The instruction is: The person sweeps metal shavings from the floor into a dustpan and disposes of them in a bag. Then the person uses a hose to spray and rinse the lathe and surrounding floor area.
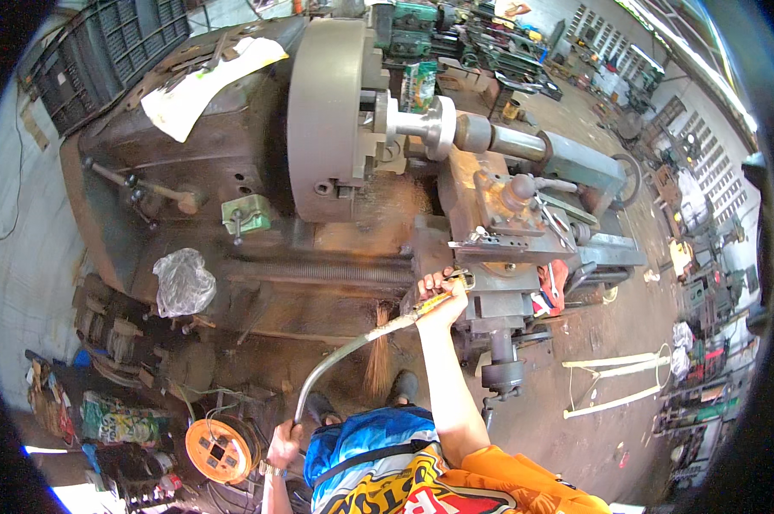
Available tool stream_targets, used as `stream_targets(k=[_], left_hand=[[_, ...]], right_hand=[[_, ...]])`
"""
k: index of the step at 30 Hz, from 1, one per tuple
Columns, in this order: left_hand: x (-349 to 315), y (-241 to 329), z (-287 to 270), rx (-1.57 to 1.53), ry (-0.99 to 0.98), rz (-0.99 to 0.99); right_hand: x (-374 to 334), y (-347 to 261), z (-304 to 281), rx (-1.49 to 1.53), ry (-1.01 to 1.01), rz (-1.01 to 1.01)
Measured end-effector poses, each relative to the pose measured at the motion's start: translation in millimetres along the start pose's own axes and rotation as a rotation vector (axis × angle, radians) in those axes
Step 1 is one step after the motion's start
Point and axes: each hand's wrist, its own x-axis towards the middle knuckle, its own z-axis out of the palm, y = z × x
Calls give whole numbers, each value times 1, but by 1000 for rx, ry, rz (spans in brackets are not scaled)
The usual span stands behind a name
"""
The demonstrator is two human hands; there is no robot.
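Note:
My right hand (442, 300) is closed around the upper end of a long, curved grey hose (328, 363) with a worn yellow stretch near the grip. A small metal piece at its tip shows by my fingers, too small to name. My left hand (285, 443), with a band at the wrist, grips the hose's lower end near my waist. Just beyond my right hand is the carriage of a large lathe, with its tool post (515, 195). A shiny flanged metal workpiece (438, 127) sits between the big chuck (325, 120) and the tailstock (584, 165).
A white cloth (207, 86) lies on the headstock. A crumpled plastic bag (184, 283) rests at the lathe's front left. An orange cable reel (220, 450) stands near my left hand. A straw broom (377, 364) is ahead of my feet. A pale frame (616, 373) lies on the floor at right.

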Motion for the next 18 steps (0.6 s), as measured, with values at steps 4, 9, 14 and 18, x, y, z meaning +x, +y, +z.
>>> stream_targets(k=[4, 9, 14, 18], left_hand=[[7, 0, 0, 15, -40, 58], [12, 9, 1, 26, -75, 120], [11, 3, 3, 91, -121, 62], [10, -10, 8, 115, -122, 77]], right_hand=[[-6, -13, 1, 0, 34, -73], [-12, -32, -5, -24, 39, -71], [-8, -37, -16, -178, 94, -193], [-6, -33, -26, -230, 197, -200]])
